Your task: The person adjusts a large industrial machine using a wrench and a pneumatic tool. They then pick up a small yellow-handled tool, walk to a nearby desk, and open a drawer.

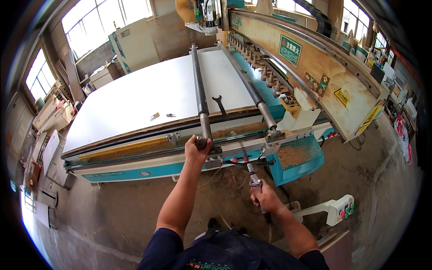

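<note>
My left hand [198, 147] is closed around the dark near-end fitting of a long roller [200, 90], which lies across the bed of a woodworking router machine. Low and to the right, my right hand [266, 198] grips an air blow gun [254, 179]. Its slim nozzle points up toward the machine's front rail [243, 146], where wood dust lies. Beyond both hands, a large white panel [148, 85] covers the bed. On it rest a black wrench [219, 104], a small yellow-handled item [155, 116] and a small metal piece [170, 115].
A second roller [245, 76] runs beside the first. The heavy gantry beam [310, 58] with a row of tool holders [265, 74] spans the right side. A teal bin [299, 159] holds sawdust. A button box [340, 210] on an arm stands near my right forearm.
</note>
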`<state>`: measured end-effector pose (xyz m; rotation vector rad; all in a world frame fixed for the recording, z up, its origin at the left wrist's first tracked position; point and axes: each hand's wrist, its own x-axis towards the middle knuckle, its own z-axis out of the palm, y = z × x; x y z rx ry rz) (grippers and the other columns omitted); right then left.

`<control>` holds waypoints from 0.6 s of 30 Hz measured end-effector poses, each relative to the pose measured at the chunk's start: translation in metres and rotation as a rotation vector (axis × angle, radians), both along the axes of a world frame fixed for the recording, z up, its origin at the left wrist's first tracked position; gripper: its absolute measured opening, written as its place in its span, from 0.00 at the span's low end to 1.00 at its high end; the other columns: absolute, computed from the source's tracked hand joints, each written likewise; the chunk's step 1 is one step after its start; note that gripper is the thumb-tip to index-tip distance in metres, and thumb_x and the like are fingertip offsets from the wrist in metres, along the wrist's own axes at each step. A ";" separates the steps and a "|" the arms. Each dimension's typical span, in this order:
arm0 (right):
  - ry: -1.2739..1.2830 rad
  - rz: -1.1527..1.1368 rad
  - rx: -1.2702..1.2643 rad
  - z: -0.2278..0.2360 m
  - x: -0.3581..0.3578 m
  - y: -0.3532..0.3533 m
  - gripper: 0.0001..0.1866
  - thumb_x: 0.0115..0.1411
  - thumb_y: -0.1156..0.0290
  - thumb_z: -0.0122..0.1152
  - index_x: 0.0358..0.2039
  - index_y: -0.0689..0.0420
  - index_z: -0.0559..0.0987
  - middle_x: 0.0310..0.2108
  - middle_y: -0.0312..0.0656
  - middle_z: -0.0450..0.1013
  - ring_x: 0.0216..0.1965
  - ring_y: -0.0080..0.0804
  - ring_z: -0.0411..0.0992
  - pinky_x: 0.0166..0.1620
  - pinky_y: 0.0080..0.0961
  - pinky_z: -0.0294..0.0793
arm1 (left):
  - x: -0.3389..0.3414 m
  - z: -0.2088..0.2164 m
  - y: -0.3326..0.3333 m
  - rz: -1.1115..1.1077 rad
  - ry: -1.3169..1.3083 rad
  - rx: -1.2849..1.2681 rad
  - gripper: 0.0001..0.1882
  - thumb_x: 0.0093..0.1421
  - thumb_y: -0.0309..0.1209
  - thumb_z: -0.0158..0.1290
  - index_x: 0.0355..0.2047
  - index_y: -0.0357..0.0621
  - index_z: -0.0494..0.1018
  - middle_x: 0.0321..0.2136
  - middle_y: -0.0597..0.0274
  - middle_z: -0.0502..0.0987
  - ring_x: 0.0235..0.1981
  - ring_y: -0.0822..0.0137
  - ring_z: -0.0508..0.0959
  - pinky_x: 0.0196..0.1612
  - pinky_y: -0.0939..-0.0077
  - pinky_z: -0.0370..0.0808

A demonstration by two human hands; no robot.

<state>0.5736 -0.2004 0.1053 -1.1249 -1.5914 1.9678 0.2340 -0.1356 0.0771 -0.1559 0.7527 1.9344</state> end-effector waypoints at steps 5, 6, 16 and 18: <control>-0.099 0.123 0.036 -0.011 -0.003 -0.010 0.17 0.67 0.62 0.56 0.46 0.60 0.68 0.26 0.38 0.71 0.28 0.27 0.70 0.36 0.29 0.72 | 0.016 0.024 0.011 0.041 -0.018 0.132 0.19 0.70 0.42 0.42 0.43 0.33 0.63 0.38 0.44 0.72 0.42 0.44 0.77 0.42 0.56 0.85; -0.127 0.154 0.125 -0.010 -0.002 -0.010 0.16 0.66 0.62 0.57 0.46 0.60 0.68 0.26 0.39 0.71 0.29 0.28 0.70 0.37 0.30 0.71 | 0.018 0.028 0.012 0.009 -0.021 0.153 0.20 0.70 0.42 0.42 0.44 0.33 0.63 0.38 0.44 0.72 0.42 0.44 0.77 0.43 0.56 0.85; -0.031 0.218 0.239 -0.010 0.013 -0.011 0.13 0.68 0.64 0.54 0.46 0.58 0.66 0.25 0.36 0.70 0.22 0.23 0.67 0.27 0.23 0.69 | 0.012 0.037 0.008 -0.182 0.317 0.387 0.25 0.51 0.19 0.45 0.52 0.38 0.63 0.44 0.46 0.73 0.43 0.50 0.77 0.44 0.63 0.79; 0.084 0.020 -0.012 -0.009 0.027 0.001 0.14 0.68 0.64 0.53 0.47 0.58 0.65 0.24 0.35 0.70 0.21 0.21 0.67 0.24 0.21 0.68 | 0.015 0.050 -0.001 -0.184 0.561 0.374 0.34 0.47 0.17 0.45 0.58 0.38 0.57 0.44 0.48 0.72 0.42 0.54 0.77 0.43 0.66 0.78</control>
